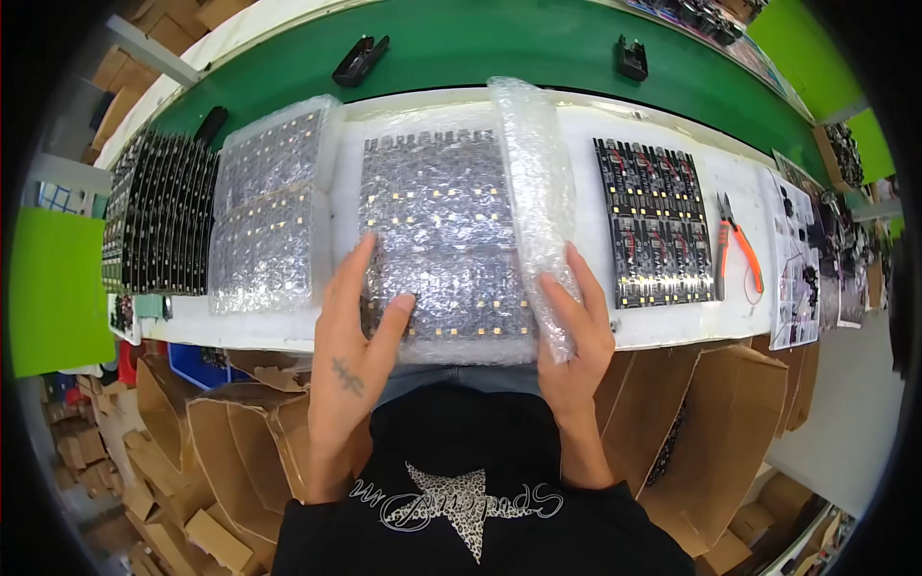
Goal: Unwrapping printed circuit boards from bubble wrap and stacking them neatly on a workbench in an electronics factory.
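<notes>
Centred on the white work surface (pixel 744 173), directly in front of the torso: a wrapped board panel (pixel 437 254), lying flat under clear bubble wrap, with light square components visible through the film. Left hand (pixel 348 350): open, with thumb spread over the near left part of the panel and fingers along its left edge, not closed around it. Right hand (pixel 581 341): closed on the bubble-wrap flap (pixel 533 173) along the panel's right side, with thumb toward the panel and fingers on the outer side. Placed to the left: a second wrapped panel (pixel 269 206), then upright rows of dark boards (pixel 158 211). Placed to the right: an unwrapped black board panel (pixel 658 221), with orange-handled pliers (pixel 750 255) just beside it. Positioned beyond, on the green surface (pixel 509 48): black housings (pixel 360 60), well apart. Located below the near edge: open cardboard boxes (pixel 735 413).
</notes>
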The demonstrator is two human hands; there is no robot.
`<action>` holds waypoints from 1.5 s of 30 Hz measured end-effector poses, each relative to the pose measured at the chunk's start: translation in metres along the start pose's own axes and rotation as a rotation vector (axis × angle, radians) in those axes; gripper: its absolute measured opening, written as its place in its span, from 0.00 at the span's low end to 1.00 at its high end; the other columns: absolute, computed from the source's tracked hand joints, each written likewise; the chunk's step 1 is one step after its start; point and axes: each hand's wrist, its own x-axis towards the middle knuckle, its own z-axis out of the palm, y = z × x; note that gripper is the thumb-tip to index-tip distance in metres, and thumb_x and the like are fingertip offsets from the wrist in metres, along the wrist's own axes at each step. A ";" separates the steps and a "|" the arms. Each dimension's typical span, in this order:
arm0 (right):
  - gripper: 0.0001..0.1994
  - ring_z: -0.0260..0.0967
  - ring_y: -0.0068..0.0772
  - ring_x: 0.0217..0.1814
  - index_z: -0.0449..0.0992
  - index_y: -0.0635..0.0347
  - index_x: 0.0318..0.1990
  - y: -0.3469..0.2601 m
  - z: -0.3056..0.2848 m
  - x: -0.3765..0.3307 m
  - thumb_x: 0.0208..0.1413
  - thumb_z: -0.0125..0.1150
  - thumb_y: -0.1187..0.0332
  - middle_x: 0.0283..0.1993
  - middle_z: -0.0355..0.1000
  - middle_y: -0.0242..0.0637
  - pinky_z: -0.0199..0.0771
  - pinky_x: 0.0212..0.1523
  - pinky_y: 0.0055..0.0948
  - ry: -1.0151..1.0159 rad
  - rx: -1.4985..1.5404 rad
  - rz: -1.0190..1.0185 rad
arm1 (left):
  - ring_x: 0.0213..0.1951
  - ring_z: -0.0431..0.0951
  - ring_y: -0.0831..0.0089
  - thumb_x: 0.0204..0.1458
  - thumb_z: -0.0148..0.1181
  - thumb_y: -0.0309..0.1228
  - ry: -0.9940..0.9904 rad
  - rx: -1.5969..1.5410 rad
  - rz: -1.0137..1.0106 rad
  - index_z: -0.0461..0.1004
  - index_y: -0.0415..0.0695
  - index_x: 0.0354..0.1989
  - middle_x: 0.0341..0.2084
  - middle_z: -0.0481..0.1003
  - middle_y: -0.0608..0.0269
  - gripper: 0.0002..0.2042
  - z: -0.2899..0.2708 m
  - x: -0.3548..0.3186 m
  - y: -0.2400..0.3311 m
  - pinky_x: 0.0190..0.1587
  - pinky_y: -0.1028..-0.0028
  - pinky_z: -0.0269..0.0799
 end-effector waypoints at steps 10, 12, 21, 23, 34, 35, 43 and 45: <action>0.17 0.66 0.33 0.57 0.70 0.73 0.54 0.005 -0.011 0.004 0.57 0.52 0.80 0.56 0.69 0.44 0.64 0.58 0.29 0.375 0.441 0.409 | 0.64 0.48 0.34 0.40 0.72 0.44 -0.039 0.327 0.212 0.63 0.43 0.62 0.66 0.50 0.39 0.39 0.020 -0.001 0.019 0.63 0.47 0.50; 0.17 0.66 0.30 0.55 0.69 0.73 0.55 -0.002 -0.012 0.008 0.58 0.52 0.80 0.53 0.70 0.42 0.66 0.56 0.27 0.445 0.622 0.430 | 0.64 0.49 0.34 0.40 0.72 0.44 0.007 0.330 0.259 0.63 0.43 0.62 0.65 0.50 0.39 0.40 0.024 -0.001 0.021 0.63 0.47 0.49; 0.20 0.61 0.54 0.64 0.72 0.69 0.51 -0.095 -0.010 0.045 0.48 0.51 0.85 0.59 0.67 0.53 0.60 0.63 0.43 0.067 0.810 -0.013 | 0.65 0.53 0.48 0.53 0.60 0.44 -0.168 -0.883 0.046 0.58 0.38 0.64 0.65 0.51 0.41 0.34 0.038 -0.007 0.005 0.65 0.57 0.50; 0.24 0.59 0.52 0.66 0.72 0.68 0.53 -0.101 0.005 0.059 0.44 0.52 0.85 0.59 0.67 0.51 0.59 0.63 0.40 -0.261 0.655 -0.182 | 0.64 0.55 0.50 0.54 0.58 0.43 -0.142 -1.157 -0.203 0.57 0.38 0.64 0.65 0.52 0.42 0.33 0.049 -0.012 -0.004 0.64 0.58 0.51; 0.20 0.67 0.50 0.60 0.76 0.62 0.50 -0.068 0.058 0.033 0.48 0.56 0.84 0.58 0.67 0.56 0.66 0.57 0.36 -0.480 0.941 -0.033 | 0.59 0.65 0.64 0.60 0.50 0.37 0.108 -0.795 -0.358 0.53 0.33 0.65 0.62 0.58 0.51 0.29 0.015 -0.053 -0.042 0.59 0.69 0.62; 0.18 0.69 0.52 0.57 0.76 0.62 0.50 -0.065 0.053 0.031 0.50 0.58 0.82 0.57 0.67 0.59 0.68 0.56 0.36 -0.486 1.021 -0.018 | 0.59 0.65 0.65 0.60 0.51 0.38 0.173 -0.821 -0.322 0.51 0.36 0.65 0.60 0.60 0.52 0.29 0.007 -0.055 -0.033 0.58 0.67 0.64; 0.22 0.71 0.49 0.52 0.78 0.61 0.47 -0.087 0.018 -0.008 0.39 0.67 0.78 0.55 0.69 0.53 0.74 0.51 0.33 -0.089 0.131 -0.394 | 0.66 0.54 0.57 0.46 0.68 0.42 0.344 -0.758 0.110 0.38 0.31 0.69 0.66 0.49 0.45 0.51 0.001 -0.023 0.035 0.66 0.63 0.50; 0.23 0.71 0.45 0.50 0.79 0.58 0.47 -0.096 0.004 -0.015 0.37 0.67 0.77 0.55 0.70 0.51 0.74 0.49 0.31 -0.080 -0.056 -0.409 | 0.66 0.54 0.57 0.45 0.69 0.40 0.227 -0.868 0.136 0.38 0.32 0.69 0.66 0.49 0.45 0.51 0.002 -0.017 0.048 0.66 0.63 0.51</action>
